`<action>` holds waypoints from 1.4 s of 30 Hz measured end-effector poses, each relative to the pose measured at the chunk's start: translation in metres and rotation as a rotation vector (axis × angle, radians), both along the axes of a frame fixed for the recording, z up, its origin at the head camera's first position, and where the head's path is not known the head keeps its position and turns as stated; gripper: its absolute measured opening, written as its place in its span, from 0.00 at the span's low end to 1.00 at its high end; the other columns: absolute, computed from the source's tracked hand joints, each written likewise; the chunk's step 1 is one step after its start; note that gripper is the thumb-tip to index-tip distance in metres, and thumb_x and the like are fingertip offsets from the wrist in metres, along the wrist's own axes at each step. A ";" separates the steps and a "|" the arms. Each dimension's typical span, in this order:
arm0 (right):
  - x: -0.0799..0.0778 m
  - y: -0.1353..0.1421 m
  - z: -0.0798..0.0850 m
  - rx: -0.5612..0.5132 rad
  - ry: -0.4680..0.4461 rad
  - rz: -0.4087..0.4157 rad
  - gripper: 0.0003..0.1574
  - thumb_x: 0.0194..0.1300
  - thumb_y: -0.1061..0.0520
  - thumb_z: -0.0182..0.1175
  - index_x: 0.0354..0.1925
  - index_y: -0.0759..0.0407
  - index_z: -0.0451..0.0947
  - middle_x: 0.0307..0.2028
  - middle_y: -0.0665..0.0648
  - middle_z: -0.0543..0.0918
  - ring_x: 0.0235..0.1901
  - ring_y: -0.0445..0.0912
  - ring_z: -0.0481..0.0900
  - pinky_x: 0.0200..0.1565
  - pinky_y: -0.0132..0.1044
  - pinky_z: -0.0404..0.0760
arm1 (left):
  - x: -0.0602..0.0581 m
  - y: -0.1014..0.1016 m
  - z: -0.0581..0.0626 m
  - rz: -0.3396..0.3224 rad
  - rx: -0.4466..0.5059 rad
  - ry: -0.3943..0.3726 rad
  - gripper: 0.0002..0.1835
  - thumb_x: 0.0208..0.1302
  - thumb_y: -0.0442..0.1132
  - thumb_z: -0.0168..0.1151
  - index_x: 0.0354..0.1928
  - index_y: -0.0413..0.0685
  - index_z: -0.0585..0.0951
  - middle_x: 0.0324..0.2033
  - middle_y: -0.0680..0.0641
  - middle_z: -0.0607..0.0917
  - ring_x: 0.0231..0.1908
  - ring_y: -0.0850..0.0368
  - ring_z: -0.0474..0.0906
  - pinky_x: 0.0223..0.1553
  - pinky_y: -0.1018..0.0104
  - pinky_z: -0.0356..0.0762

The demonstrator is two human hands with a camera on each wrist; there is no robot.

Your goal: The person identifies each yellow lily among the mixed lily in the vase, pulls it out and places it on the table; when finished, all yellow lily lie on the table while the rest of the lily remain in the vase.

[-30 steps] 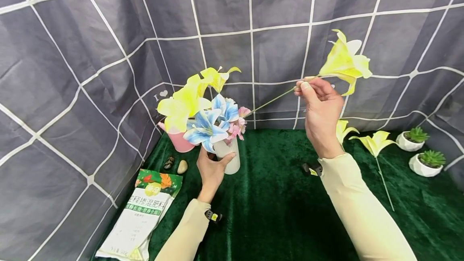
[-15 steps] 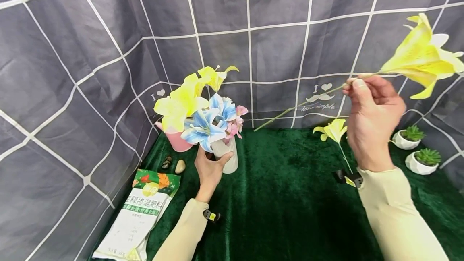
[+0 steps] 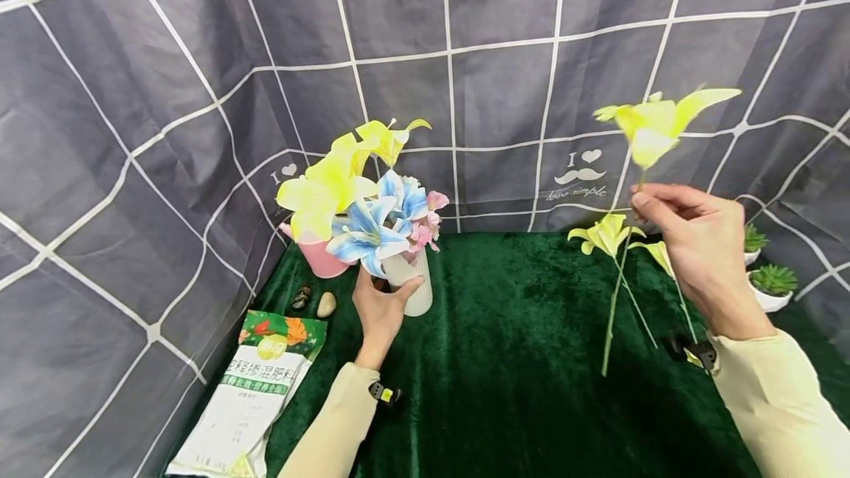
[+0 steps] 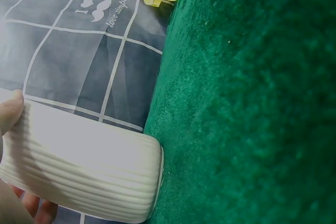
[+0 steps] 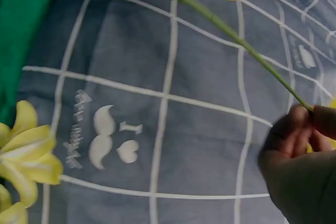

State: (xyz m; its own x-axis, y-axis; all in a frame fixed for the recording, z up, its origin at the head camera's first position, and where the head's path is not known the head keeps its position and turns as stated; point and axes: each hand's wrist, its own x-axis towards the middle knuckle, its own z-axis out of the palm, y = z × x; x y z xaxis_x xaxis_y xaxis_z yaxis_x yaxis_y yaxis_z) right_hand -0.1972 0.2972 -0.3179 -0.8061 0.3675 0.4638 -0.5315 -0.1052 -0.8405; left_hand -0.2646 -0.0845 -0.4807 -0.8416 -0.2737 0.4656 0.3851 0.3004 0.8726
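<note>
My left hand (image 3: pixel 380 308) grips a white ribbed vase (image 3: pixel 418 293), thumb across its front, fingers behind. The vase stands on the green cloth and holds blue lilies (image 3: pixel 372 233), pink blossoms (image 3: pixel 428 231) and what look like yellow lilies (image 3: pixel 328 194), overlapping at the left. In the left wrist view the vase (image 4: pixel 100 161) shows its ribbed side and base. At the right, my right hand (image 3: pixel 707 253) pinches a yellow lily (image 3: pixel 647 127) by its stem just below the bloom. Its green stem (image 5: pixel 236 40) runs down from the fingers, bare end over the cloth.
Two more yellow lilies (image 3: pixel 607 234) lie on the green cloth (image 3: pixel 505 360) by the right hand. Two potted succulents (image 3: pixel 773 286) stand far right. A pink pot (image 3: pixel 323 258), two pebbles (image 3: pixel 326 305) and a fertilizer bag (image 3: pixel 246 397) are at the left. A grey checked curtain (image 3: pixel 498 102) hangs behind.
My right hand has carried the yellow lily away from the vase to the right and turned it from slanted to nearly upright. The left hand stays on the vase.
</note>
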 end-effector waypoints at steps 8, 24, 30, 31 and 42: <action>-0.019 0.007 -0.060 0.500 -0.439 -0.036 0.11 0.66 0.55 0.68 0.42 0.61 0.87 0.22 0.34 0.84 0.23 0.31 0.79 0.30 0.23 0.77 | -0.001 -0.001 -0.002 0.011 0.000 0.001 0.44 0.43 0.52 0.84 0.65 0.61 0.75 0.55 0.51 0.83 0.56 0.53 0.80 0.56 0.45 0.82; -0.037 0.004 -0.135 0.699 -0.740 0.067 0.19 0.69 0.56 0.62 0.50 0.69 0.84 0.30 0.50 0.90 0.26 0.34 0.83 0.35 0.33 0.84 | -0.001 -0.002 -0.002 0.003 0.000 0.009 0.42 0.44 0.51 0.84 0.64 0.63 0.75 0.54 0.51 0.84 0.54 0.54 0.80 0.55 0.46 0.82; -0.043 0.004 -0.146 0.737 -0.763 0.068 0.18 0.68 0.57 0.61 0.48 0.70 0.85 0.28 0.52 0.90 0.24 0.33 0.82 0.32 0.28 0.82 | -0.001 -0.002 -0.002 -0.010 0.004 0.014 0.42 0.45 0.51 0.83 0.65 0.64 0.74 0.54 0.51 0.83 0.54 0.54 0.80 0.55 0.46 0.82; -0.043 0.004 -0.148 0.748 -0.765 0.065 0.18 0.67 0.57 0.61 0.48 0.70 0.85 0.27 0.52 0.90 0.24 0.33 0.82 0.31 0.28 0.81 | -0.001 -0.002 -0.001 -0.009 0.004 0.013 0.42 0.45 0.52 0.83 0.65 0.64 0.74 0.54 0.51 0.83 0.54 0.54 0.80 0.55 0.46 0.82; -0.045 0.008 -0.157 0.758 -0.812 0.080 0.18 0.67 0.58 0.61 0.48 0.70 0.85 0.27 0.52 0.90 0.24 0.33 0.82 0.30 0.28 0.81 | -0.001 -0.001 -0.002 -0.008 0.005 0.011 0.43 0.44 0.51 0.84 0.65 0.63 0.75 0.54 0.51 0.83 0.54 0.54 0.80 0.55 0.47 0.82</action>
